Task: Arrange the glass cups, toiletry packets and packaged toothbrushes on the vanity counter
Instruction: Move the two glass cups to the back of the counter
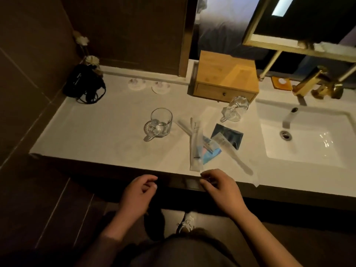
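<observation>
Dim, grainy light; packet print unreadable, pile edges hard to separate. Two glass cups on the white counter point(96, 128): upright cup point(160, 121) left of centre, tipped cup point(236, 107) on its side just before the wooden box point(224, 76). Between them a loose pile: at least two long clear toothbrush packs, one point(195, 145) pointing at the front edge, another point(237, 153) slanting right with its end past the edge; one dark packet point(230, 136) and one blue packet point(210, 151) partly hidden beneath. Two round coasters point(148, 84) by the back wall. Black bundle point(84, 84) at far left, unclear. Sink point(308, 139) cut off right. Left hand point(138, 195) below the edge, fingers curled, empty. Right hand point(221, 186) at the edge, fingertips drawn together; whether pinching anything, cannot tell.
</observation>
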Demonstrator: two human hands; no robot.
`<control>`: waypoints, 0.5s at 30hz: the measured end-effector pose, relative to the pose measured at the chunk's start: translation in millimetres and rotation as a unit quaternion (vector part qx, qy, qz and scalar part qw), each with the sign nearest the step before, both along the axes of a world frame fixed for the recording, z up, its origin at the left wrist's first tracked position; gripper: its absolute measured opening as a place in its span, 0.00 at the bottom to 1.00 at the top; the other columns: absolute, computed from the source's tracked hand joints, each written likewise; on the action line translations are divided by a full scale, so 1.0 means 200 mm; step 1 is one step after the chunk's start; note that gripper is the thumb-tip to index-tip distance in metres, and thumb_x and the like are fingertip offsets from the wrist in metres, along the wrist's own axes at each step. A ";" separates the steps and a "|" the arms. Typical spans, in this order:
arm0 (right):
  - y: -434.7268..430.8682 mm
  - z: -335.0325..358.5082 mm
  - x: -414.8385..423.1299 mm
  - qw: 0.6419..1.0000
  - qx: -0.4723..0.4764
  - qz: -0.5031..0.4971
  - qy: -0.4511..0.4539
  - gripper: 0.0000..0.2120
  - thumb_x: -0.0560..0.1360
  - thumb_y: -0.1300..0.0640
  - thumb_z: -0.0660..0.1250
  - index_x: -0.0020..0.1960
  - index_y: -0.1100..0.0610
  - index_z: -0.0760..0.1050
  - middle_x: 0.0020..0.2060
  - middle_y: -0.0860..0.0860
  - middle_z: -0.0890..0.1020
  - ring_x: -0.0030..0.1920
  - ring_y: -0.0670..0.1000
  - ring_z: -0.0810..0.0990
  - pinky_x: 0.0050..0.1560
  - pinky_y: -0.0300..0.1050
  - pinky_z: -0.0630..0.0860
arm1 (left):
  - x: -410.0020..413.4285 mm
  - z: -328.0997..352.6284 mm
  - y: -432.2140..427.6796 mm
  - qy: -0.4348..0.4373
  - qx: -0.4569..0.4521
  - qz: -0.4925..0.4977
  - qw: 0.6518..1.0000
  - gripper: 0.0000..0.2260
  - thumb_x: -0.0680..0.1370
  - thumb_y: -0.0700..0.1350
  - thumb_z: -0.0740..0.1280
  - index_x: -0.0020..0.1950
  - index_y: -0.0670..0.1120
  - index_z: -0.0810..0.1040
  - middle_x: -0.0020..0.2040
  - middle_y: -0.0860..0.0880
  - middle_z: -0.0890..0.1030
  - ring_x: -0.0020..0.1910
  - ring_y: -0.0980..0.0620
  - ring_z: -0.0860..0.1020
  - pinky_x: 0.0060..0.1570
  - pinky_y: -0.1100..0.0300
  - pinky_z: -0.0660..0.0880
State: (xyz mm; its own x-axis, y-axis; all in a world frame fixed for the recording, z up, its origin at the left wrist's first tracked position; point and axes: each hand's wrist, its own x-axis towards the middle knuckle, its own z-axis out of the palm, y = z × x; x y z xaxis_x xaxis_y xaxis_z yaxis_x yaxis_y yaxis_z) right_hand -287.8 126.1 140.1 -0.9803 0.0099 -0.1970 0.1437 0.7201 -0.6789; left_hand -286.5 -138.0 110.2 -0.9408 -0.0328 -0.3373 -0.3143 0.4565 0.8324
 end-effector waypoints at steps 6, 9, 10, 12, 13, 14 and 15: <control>0.21 0.10 -0.42 0.996 -0.017 -0.011 0.087 0.07 0.76 0.53 0.69 0.53 0.49 0.82 0.48 0.45 0.84 0.45 0.43 0.82 0.47 0.47 0.82 | -0.33 0.09 0.08 0.082 -0.034 0.131 0.987 0.08 0.77 0.41 0.71 0.53 0.52 0.80 0.44 0.45 0.82 0.41 0.50 0.80 0.44 0.58 0.76; 0.31 0.13 -0.62 0.991 0.033 0.039 0.120 0.10 0.76 0.55 0.69 0.57 0.51 0.81 0.50 0.49 0.83 0.48 0.49 0.81 0.49 0.52 0.81 | -0.46 0.06 0.09 0.084 -0.054 0.159 0.982 0.12 0.76 0.45 0.73 0.56 0.55 0.75 0.51 0.48 0.81 0.43 0.53 0.80 0.42 0.59 0.73; 0.34 0.15 -0.68 0.987 0.061 0.060 0.138 0.12 0.76 0.56 0.69 0.58 0.51 0.80 0.52 0.50 0.83 0.51 0.51 0.81 0.49 0.52 0.81 | -0.51 0.04 0.09 0.083 -0.059 0.160 0.982 0.13 0.76 0.47 0.73 0.58 0.56 0.74 0.53 0.48 0.80 0.44 0.55 0.80 0.42 0.60 0.72; 0.38 0.18 -0.82 0.967 0.149 0.117 0.168 0.15 0.75 0.56 0.70 0.61 0.52 0.79 0.55 0.51 0.82 0.55 0.54 0.78 0.50 0.52 0.79 | -0.58 0.02 0.09 0.075 -0.062 0.163 0.982 0.14 0.76 0.50 0.73 0.59 0.59 0.73 0.55 0.49 0.79 0.45 0.58 0.79 0.42 0.61 0.71; 0.40 0.20 -0.88 0.950 0.207 0.150 0.181 0.16 0.75 0.56 0.69 0.63 0.53 0.79 0.56 0.51 0.81 0.56 0.55 0.77 0.50 0.52 0.79 | -0.62 0.01 0.08 0.072 -0.061 0.161 0.982 0.14 0.76 0.51 0.73 0.58 0.62 0.73 0.56 0.49 0.80 0.45 0.58 0.80 0.42 0.61 0.72; 0.41 0.21 -0.95 0.926 0.266 0.184 0.192 0.17 0.75 0.57 0.69 0.63 0.53 0.78 0.56 0.51 0.82 0.55 0.56 0.76 0.50 0.53 0.78 | -0.65 0.00 0.08 0.070 -0.055 0.160 0.983 0.13 0.75 0.53 0.73 0.55 0.64 0.74 0.56 0.49 0.81 0.46 0.56 0.81 0.43 0.59 0.74; 0.42 0.22 -1.00 0.900 0.322 0.213 0.200 0.17 0.75 0.58 0.68 0.63 0.54 0.79 0.55 0.52 0.82 0.55 0.57 0.76 0.50 0.52 0.76 | -0.67 -0.01 0.07 0.067 -0.043 0.161 0.984 0.11 0.74 0.56 0.73 0.52 0.65 0.75 0.55 0.49 0.81 0.46 0.52 0.82 0.44 0.55 0.78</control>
State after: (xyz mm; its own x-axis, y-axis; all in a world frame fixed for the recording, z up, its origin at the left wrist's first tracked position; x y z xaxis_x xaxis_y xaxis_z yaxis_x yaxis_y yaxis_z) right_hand -488.2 209.3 183.8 -0.9133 -0.3984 0.0848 -0.4024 0.9147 -0.0362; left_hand -421.1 -124.1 107.5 -0.9129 -0.3588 -0.1947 -0.3445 0.4214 0.8389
